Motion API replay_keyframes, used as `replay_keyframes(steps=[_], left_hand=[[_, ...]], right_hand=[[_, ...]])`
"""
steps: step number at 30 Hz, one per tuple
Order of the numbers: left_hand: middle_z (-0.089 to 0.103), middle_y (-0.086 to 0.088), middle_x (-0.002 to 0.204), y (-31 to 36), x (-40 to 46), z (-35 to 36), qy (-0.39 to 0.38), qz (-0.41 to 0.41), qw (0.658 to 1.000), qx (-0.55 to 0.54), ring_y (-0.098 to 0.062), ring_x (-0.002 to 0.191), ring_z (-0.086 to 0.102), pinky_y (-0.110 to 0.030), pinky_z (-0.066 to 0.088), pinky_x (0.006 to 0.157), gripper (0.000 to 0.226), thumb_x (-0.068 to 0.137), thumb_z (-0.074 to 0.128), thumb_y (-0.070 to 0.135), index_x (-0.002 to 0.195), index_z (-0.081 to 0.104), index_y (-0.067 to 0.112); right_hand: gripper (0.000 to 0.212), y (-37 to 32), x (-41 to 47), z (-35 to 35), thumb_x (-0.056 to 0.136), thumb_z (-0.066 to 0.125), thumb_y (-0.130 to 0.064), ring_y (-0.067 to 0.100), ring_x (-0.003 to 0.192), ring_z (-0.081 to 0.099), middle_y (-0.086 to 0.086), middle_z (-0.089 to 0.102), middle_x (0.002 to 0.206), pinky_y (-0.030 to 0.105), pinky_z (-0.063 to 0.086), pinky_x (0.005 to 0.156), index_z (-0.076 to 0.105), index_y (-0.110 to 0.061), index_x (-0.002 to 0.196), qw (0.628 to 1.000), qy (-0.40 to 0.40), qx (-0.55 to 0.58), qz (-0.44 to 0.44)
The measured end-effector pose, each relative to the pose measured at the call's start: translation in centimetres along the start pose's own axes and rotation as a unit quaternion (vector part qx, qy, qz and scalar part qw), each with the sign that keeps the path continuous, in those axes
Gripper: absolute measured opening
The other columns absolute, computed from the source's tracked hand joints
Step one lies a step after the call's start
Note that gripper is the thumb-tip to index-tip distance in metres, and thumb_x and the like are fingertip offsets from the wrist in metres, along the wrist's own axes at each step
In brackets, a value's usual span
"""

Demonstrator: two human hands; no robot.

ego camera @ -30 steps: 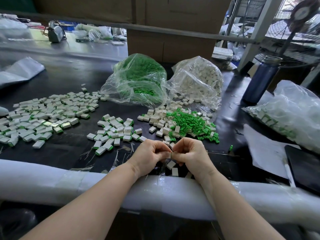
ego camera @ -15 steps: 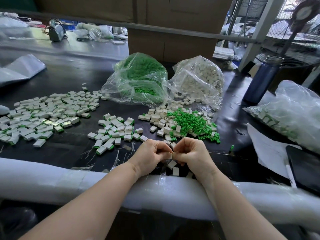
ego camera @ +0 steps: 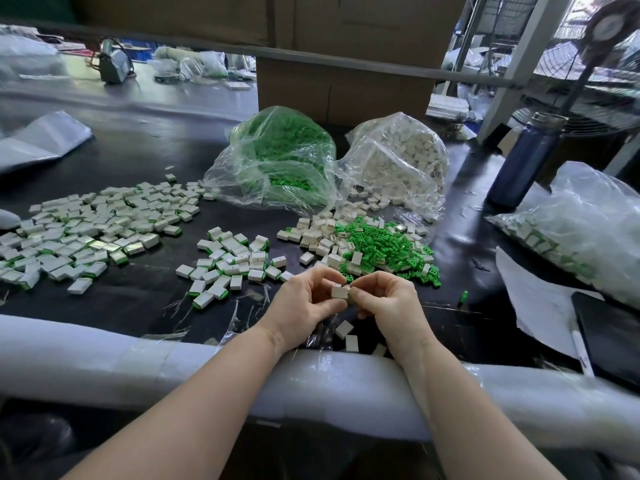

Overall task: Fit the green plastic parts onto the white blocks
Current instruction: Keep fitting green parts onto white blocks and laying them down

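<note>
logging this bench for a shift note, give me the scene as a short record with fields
left hand: left hand pinches a white block
right hand: right hand pinches at the block's right side; what it holds is hidden
supply, loose: green parts heaped beside loose blocks
supply, bagged: green bag; white bag
finished: fitted blocks spread at left, small group nearer centre
near hands: three blocks by the padded edge
other: blue bottle, right
</note>
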State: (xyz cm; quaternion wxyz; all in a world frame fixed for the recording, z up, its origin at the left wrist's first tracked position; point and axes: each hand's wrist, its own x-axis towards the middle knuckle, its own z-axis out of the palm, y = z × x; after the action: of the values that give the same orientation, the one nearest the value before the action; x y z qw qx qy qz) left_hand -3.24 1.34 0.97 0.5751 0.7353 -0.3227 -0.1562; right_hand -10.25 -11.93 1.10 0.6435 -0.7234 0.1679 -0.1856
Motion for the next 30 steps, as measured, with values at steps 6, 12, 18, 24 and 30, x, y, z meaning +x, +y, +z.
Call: replay_keyframes(steps=[6, 12, 18, 24, 30], left_hand=[[0.065, -0.004, 0.081, -0.6, 0.3, -0.1, 0.032, -0.008, 0.999, 0.040, -0.014, 0.075, 0.061, -0.019, 0.050, 0.076, 0.015, 0.084, 0.067, 0.009, 0.086, 0.063, 0.023], [0.071, -0.008, 0.089, -0.6, 0.4, 0.0, 0.033, -0.020, 0.998, 0.047, -0.021, 0.087, 0.067, -0.034, 0.053, 0.086, 0.014, 0.089, 0.061, 0.016, 0.097, 0.069, 0.007], [0.071, -0.007, 0.089, -0.8, 0.7, -0.1, 0.041, -0.025, 0.998, 0.041, -0.016, 0.085, 0.066, -0.023, 0.052, 0.083, 0.011, 0.085, 0.066, 0.015, 0.094, 0.070, 0.010], [0.071, -0.007, 0.086, -0.5, 1.2, 0.0, 0.025, -0.044, 0.998, 0.024, -0.020, 0.083, 0.066, -0.034, 0.053, 0.087, 0.006, 0.085, 0.065, 0.011, 0.090, 0.069, 0.010], [0.070, -0.009, 0.084, -0.2, 2.0, 0.3, 0.037, -0.048, 0.998, 0.011, -0.017, 0.079, 0.063, -0.032, 0.052, 0.083, 0.007, 0.086, 0.064, 0.010, 0.091, 0.069, 0.008]], right_hand=[[0.008, 0.2, 0.0, 0.1, 0.083, 0.067, -0.004, 0.014, 0.056, 0.057, 0.011, 0.066, 0.066, 0.019, 0.049, 0.051, 0.067, -0.008, 0.076, 1.000, -0.005, -0.016, 0.003], [0.011, 0.2, -0.1, 0.4, 0.081, 0.069, -0.006, 0.012, 0.055, 0.058, 0.005, 0.067, 0.064, 0.020, 0.050, 0.051, 0.069, -0.014, 0.074, 0.999, -0.019, -0.044, -0.017], [0.018, 0.4, 0.1, 0.5, 0.083, 0.066, -0.005, 0.010, 0.059, 0.059, 0.006, 0.069, 0.068, 0.020, 0.051, 0.056, 0.070, -0.019, 0.073, 0.997, 0.011, -0.078, -0.028], [0.022, 0.1, 0.7, 0.2, 0.083, 0.066, -0.004, 0.019, 0.055, 0.057, 0.014, 0.066, 0.065, 0.031, 0.051, 0.056, 0.068, -0.019, 0.068, 0.997, 0.012, -0.080, -0.012], [0.016, 0.0, 1.4, -0.1, 0.082, 0.067, -0.001, 0.009, 0.048, 0.055, 0.008, 0.063, 0.059, 0.023, 0.051, 0.048, 0.067, -0.011, 0.069, 0.999, 0.026, -0.024, 0.026]])
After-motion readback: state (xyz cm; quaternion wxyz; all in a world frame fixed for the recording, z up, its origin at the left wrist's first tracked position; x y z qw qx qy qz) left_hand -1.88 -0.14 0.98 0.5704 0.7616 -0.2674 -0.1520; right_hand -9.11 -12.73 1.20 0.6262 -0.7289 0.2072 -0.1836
